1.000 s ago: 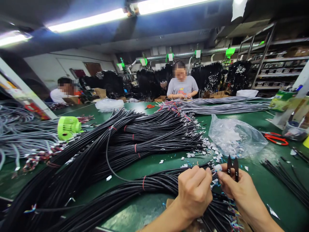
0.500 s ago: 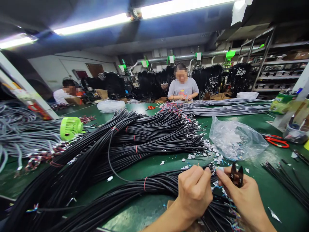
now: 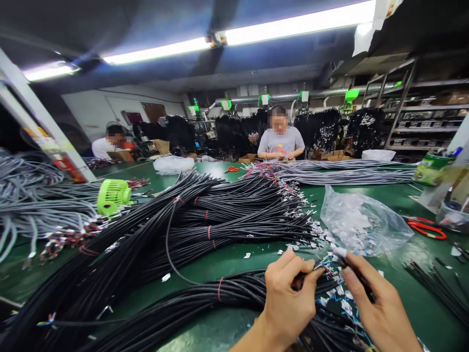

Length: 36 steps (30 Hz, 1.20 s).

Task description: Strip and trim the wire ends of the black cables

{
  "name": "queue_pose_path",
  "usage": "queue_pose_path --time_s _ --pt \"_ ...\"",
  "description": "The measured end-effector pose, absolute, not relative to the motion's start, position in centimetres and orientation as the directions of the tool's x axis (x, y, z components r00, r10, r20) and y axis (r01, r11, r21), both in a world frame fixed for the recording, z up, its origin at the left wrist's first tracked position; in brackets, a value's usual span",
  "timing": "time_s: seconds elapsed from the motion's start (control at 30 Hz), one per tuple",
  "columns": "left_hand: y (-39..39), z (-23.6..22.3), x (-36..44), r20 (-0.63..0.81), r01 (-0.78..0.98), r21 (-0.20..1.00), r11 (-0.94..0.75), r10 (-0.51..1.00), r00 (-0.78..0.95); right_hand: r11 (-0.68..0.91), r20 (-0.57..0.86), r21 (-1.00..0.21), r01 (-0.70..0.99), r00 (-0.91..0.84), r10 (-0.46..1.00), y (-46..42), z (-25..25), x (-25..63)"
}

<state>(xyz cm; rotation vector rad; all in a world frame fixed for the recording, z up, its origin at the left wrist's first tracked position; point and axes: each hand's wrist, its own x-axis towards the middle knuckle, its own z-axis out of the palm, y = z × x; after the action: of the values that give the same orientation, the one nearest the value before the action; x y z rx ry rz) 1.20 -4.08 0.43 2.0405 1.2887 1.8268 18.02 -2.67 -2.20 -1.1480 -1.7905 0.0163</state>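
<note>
My left hand [image 3: 289, 298] is closed in a pinch on the end of a black cable [image 3: 308, 276], whose thin coloured wires [image 3: 328, 270] stick out to the right. My right hand [image 3: 377, 308] is just right of it, fingers curled round small black snips [image 3: 357, 277] that are mostly hidden in the palm. Its forefinger tip touches a small white piece [image 3: 339, 252] at the wire ends. Both hands rest over a tied bundle of black cables [image 3: 205, 298] lying along the near edge of the green table [image 3: 238, 259].
A big heap of black cables [image 3: 220, 215] fills the middle. Nearby are a clear plastic bag [image 3: 362, 220], red scissors [image 3: 427, 228], a green fan [image 3: 112, 195], grey cables [image 3: 32, 210] and white scraps [image 3: 293, 247]. One person [image 3: 280, 142] sits opposite, another [image 3: 112, 144] at far left.
The snips' blades, upright beside my right forefinger before, have sunk into the palm. Both hands have dropped slightly in view and stayed together on the wire end; the camera tilted up.
</note>
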Motion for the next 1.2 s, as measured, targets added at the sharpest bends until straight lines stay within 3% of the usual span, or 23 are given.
queue_pose_path --time_s 0.13,0.47,0.67,0.83,1.2 --pt "-4.13 0.30 1.21 0.770 0.513 0.579 -0.633 0.631 -0.090 0.620 0.676 -0.480 0.620 -0.188 0.712 -2.85 -2.00 17.69" --pt "-4.09 0.27 1.27 0.782 0.531 0.556 -0.640 0.619 -0.072 0.558 0.555 -0.634 0.535 -0.187 0.810 -2.95 -1.86 17.58" --pt "-4.21 0.48 1.27 0.750 0.490 0.612 -0.621 0.652 -0.111 0.567 0.599 -0.577 0.587 -0.167 0.783 -2.97 -1.80 17.71" --pt "-4.17 0.31 1.31 0.770 0.496 0.580 -0.646 0.634 -0.075 0.603 0.642 -0.547 0.580 -0.171 0.747 -3.18 -1.71 17.57" --pt "-4.14 0.00 1.42 0.795 0.530 0.530 -0.662 0.605 -0.038 0.560 0.593 -0.614 0.557 -0.143 0.792 -3.20 -1.62 17.45"
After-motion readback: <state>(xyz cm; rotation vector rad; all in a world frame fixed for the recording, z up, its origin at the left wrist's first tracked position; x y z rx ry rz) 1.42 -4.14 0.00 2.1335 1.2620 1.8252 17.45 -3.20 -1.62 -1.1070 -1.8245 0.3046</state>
